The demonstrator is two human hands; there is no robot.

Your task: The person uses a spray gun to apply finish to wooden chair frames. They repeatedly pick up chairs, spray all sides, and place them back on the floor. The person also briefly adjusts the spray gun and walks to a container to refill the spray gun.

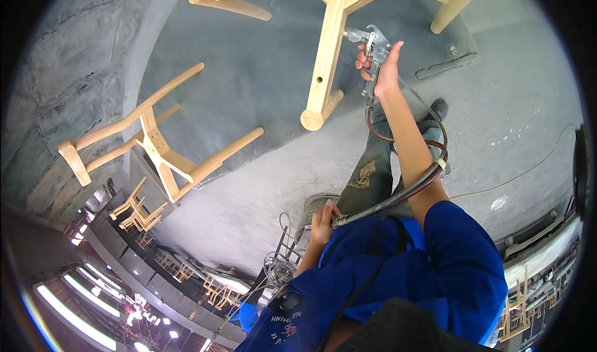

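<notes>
My right hand (387, 73) is wrapped round a metal spray gun (375, 43), its nozzle turned left to a pale wooden chair frame (328, 53) at the top of the view. Nozzle and wood lie very close in the picture; whether they touch, I cannot tell. A dark hose (413, 189) runs from below the gun, loops by my right forearm and reaches my left hand (321, 226) at my waist. The left fingers are closed at the hose's end. Part of their grip is hidden.
Another wooden chair frame (163, 156) hangs or stands at the left before a curved grey wall (68, 47). Beside my left hand are a grey round container (309, 210) and coiled wire (280, 270). A thin cable (528, 187) crosses the floor at right. More chair frames line up lower left.
</notes>
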